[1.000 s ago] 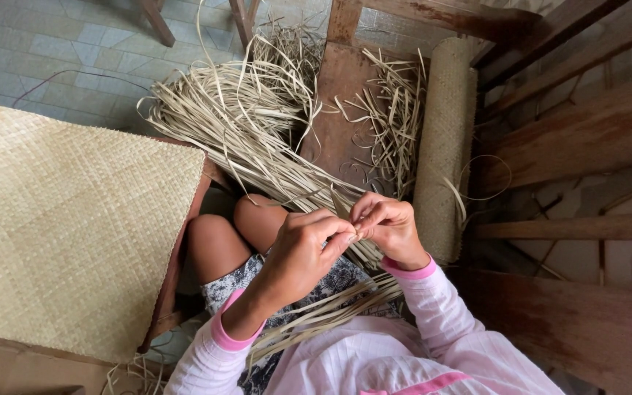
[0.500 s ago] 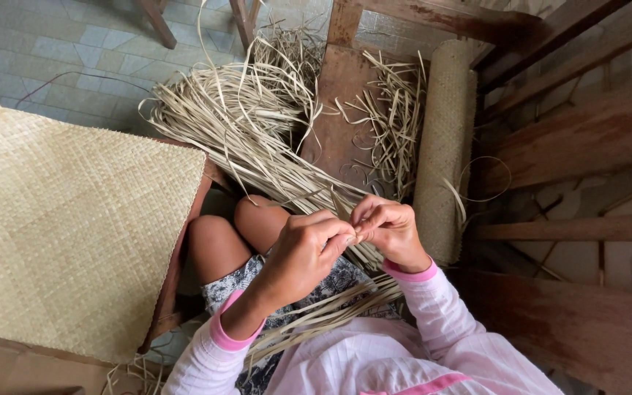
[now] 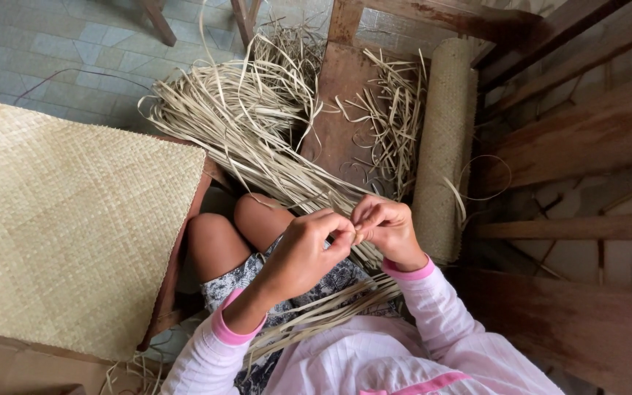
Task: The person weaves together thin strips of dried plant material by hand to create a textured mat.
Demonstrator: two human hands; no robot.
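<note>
a pale dried strip (image 3: 355, 235) is being pinched between both sets of fingertips, right where the two hands are meeting above the lap; the strip itself is too thin to trace far. the left hand (image 3: 307, 252) is curling closed w/ thumb and forefinger pressing on the strip, knuckles turning up toward the camera. the right hand (image 3: 383, 227) is closing the same way from the other side, fingertips touching those of the left.

just under the hands, a small sheaf of strips (image 3: 330, 311) is lying across the lap, running from below the right wrist down past the left forearm. bare knees (image 3: 239, 230) are showing just left of the left hand, over a dark patterned skirt (image 3: 316, 289). pink-cuffed white sleeves (image 3: 433, 307) are covering both arms.

beyond the fingertips, a big loose bundle of strips (image 3: 250, 121) is fanning out away from the hands, its near end running in under them. further out & right of the right hand, a rolled woven mat (image 3: 444, 146) is lying on a wooden frame (image 3: 572, 146), w/ scattered short strips (image 3: 393, 117) between roll and bundle. well left of the left hand, a flat woven mat (image 3: 67, 219) is resting on a brown board (image 3: 177, 271). a tiled floor (image 3: 53, 47) is showing at the far left.
</note>
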